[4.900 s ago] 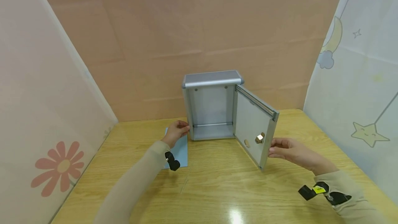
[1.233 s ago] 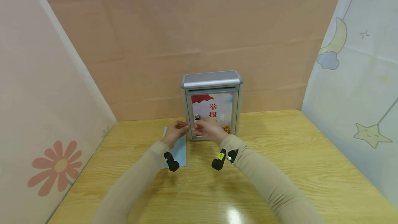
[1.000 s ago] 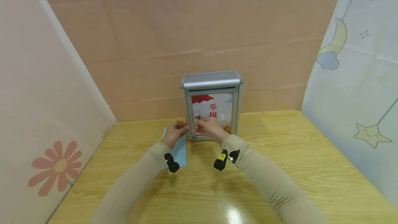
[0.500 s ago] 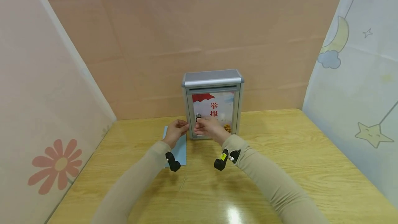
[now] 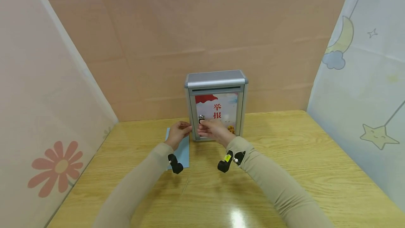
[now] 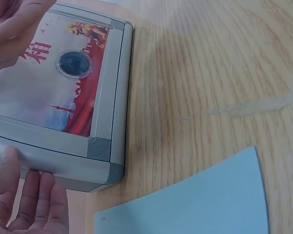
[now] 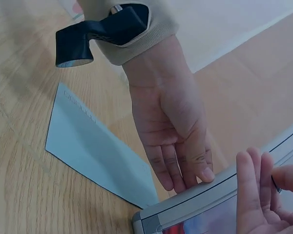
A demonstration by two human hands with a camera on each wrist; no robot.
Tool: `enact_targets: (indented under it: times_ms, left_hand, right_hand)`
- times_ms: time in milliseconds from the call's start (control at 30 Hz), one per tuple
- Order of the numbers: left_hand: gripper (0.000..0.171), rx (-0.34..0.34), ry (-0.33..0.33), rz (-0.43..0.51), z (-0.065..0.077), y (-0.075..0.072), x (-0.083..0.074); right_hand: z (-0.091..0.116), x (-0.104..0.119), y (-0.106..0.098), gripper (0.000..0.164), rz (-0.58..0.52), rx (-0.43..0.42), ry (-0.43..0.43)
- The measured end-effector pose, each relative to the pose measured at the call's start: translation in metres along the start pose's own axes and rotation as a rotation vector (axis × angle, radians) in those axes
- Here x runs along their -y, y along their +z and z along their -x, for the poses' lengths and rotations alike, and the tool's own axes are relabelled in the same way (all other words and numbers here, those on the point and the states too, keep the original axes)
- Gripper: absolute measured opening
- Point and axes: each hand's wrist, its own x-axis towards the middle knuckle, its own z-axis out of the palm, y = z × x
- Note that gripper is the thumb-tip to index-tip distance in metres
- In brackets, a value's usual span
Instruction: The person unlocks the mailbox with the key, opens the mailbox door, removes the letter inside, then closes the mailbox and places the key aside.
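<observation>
A silver metal report box (image 5: 216, 77) with a mail slot and a printed front stands upright, its door closed. My right hand (image 5: 216, 131) is at the left part of the door and pinches a black-headed key (image 5: 201, 121) between thumb and forefinger, right at the lock (image 5: 201, 116). In the right wrist view only a sliver of the key (image 7: 276, 185) shows between the fingertips. My left hand (image 5: 178, 136) touches the box's left side. There, the left wrist view has its thumb and loosely bent fingers (image 6: 36, 204) against the side wall (image 6: 63, 165).
A light blue sheet (image 5: 182, 154) lies on the wooden table (image 5: 269, 185), left of the box and partly under my left forearm. A brown cloth (image 5: 152, 45) hangs behind the box, and printed cloths (image 5: 60, 80) stand at both sides.
Earlier the box door was swung out to the right with my right hand at its edge. Now it is closed and that hand is at the lock. My left hand stays in place.
</observation>
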Motion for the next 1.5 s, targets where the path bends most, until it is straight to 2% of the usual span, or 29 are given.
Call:
enact_targets:
  times_ms: [167,333,567,700,967,1267,1400,1500]
  left_hand:
    - [0.023,-0.008,-0.008,-0.004,-0.002,0.000,0.000]
    - [0.022,-0.011,-0.004,-0.015,-0.001,0.000,0.000]
    - [0.020,-0.002,-0.003,-0.021,-0.002,0.000,0.003]
    - [0.020,-0.005,-0.003,-0.025,-0.002,0.000,0.004]
    - [0.021,0.001,-0.001,-0.026,-0.001,0.002,0.003]
    - [0.024,0.016,0.006,-0.019,0.000,0.001,0.001]
    - [0.022,0.009,0.013,-0.024,0.001,0.003,0.000]
    - [0.023,0.015,0.016,-0.029,0.000,0.005,0.000]
  right_hand:
    - [0.001,0.001,0.001,0.019,0.034,-0.012,-0.015]
    - [0.001,-0.001,0.000,0.017,-0.002,-0.002,0.006]
    - [0.000,-0.005,-0.003,0.027,-0.049,0.013,0.012]
    - [0.001,-0.005,-0.003,0.028,-0.048,0.012,0.011]
    - [0.002,-0.005,-0.002,0.027,0.047,0.010,-0.012]
    - [0.007,-0.005,0.003,0.029,0.092,0.032,0.016]
    - [0.015,-0.006,0.003,0.024,0.162,0.103,0.055]
    - [0.021,-0.007,-0.005,0.022,0.291,0.193,0.066]
